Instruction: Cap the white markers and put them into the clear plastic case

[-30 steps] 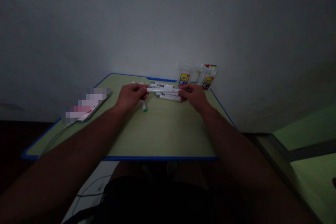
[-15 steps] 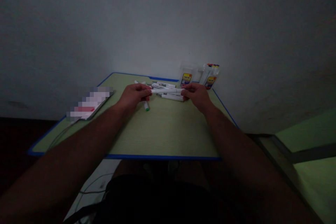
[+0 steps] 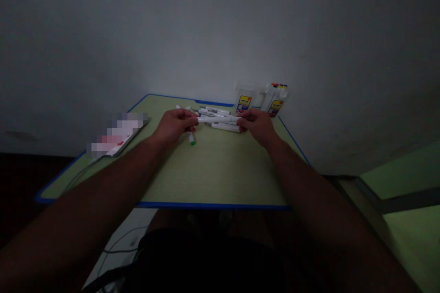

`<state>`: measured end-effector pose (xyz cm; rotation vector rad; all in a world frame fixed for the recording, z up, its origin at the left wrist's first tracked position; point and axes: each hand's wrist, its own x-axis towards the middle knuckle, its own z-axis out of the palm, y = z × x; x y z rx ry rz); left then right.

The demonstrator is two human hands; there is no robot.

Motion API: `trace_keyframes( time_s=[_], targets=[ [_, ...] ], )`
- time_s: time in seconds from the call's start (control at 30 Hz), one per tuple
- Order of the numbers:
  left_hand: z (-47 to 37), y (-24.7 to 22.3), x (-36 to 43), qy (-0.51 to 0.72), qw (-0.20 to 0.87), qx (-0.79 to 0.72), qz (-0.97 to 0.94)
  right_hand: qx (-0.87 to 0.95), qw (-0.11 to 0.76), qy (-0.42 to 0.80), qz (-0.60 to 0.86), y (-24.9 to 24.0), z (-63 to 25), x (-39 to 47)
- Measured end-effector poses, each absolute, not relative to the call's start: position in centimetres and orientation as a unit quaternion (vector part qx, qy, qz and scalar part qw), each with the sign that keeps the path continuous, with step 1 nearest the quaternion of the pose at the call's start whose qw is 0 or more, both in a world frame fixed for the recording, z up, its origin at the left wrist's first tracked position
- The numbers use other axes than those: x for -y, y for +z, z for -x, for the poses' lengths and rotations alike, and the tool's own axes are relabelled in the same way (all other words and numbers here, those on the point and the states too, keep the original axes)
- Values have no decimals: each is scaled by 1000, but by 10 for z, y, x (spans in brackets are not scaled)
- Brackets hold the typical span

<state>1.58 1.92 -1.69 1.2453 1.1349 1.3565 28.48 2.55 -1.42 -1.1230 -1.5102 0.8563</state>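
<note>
A white marker (image 3: 217, 119) lies level between my hands, above several white markers (image 3: 225, 127) in a loose pile on the table. My left hand (image 3: 177, 123) pinches its left end, and my right hand (image 3: 253, 123) grips the right end with thumb and fingers. Partly under my left hand, a marker with a green end (image 3: 192, 139) points toward me. Behind my right hand stands a clear case (image 3: 244, 99) with a yellow label. Beside it on the right, another clear case (image 3: 276, 100) holds several markers with coloured ends.
The pale table (image 3: 209, 174) has a blue rim and meets the wall at the back. A phone-like device (image 3: 123, 135), partly pixelated, lies at the left edge with a cable running from it. More cables hang below the table at the left.
</note>
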Motion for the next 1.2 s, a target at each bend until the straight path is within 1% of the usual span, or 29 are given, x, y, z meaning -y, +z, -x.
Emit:
trace_keyframes(
  time_s=[0.47,0.63,1.2],
  targets=[
    [-19,-15,-17,580,439,-469,-501,624,526,345,464,-9,-278,-22],
    [-22,-15,-16,578,444,-467,-502,621,534,346,457,-7,-277,-21],
    [-24,-13,-12,585,424,-474,-503,635,529,317,465,-6,-277,-20]
  ],
)
